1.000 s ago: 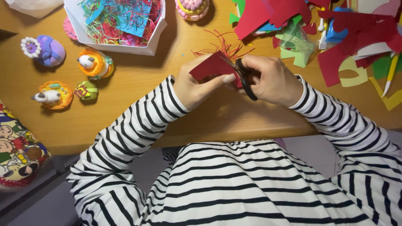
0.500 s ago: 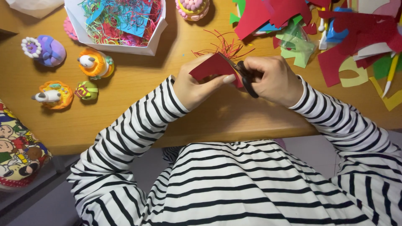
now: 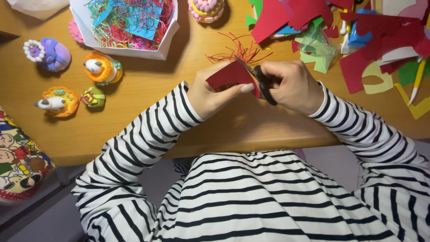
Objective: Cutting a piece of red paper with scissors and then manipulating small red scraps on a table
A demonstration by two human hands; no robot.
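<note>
- The wooden table (image 3: 148,130) carried a white box (image 3: 130,47) of paper shreds at the far left and loose paper scraps (image 3: 380,40) at the far right.
- The red card (image 3: 230,75) sat between both hands, above the table's near edge, its long axis running left to right.
- The left hand (image 3: 210,96) was closed on the card's left end, thumb on top.
- The right hand (image 3: 293,87) gripped black scissors (image 3: 260,79), blades pointing left and away into the card's right edge, touching it.
- Thin red strips (image 3: 237,51) fanned out just beyond the card.

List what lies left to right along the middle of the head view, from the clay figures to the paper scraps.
Purple clay figure → orange clay figure → left hand → red paper piece → black-handled scissors → right hand → yellow paper scrap.
</note>
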